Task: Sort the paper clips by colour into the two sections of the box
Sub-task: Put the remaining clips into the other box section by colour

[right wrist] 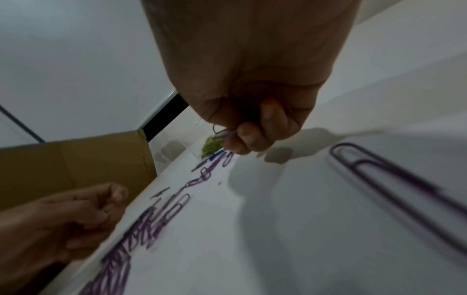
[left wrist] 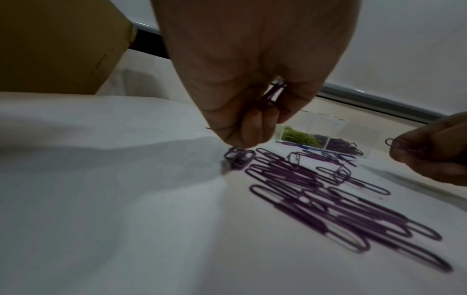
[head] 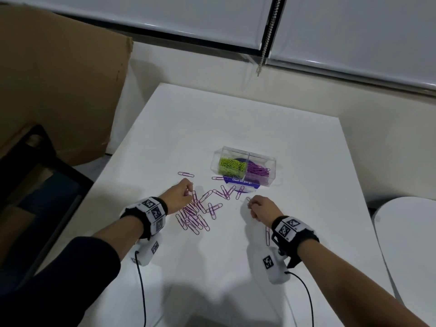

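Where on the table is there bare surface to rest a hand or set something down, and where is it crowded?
Bare table lies beyond the clear box, also left of the left hand and near the front edge. It is crowded between the hands and before the box: loose purple clips; one clip lies by the right hand.

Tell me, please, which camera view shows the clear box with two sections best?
The head view shows the clear box best: whole, sharp, green clips left, purple clips right. The left wrist view shows it far off and blurred, though both colours are visible. In the right wrist view the right hand hides most of it; only green clips appear.
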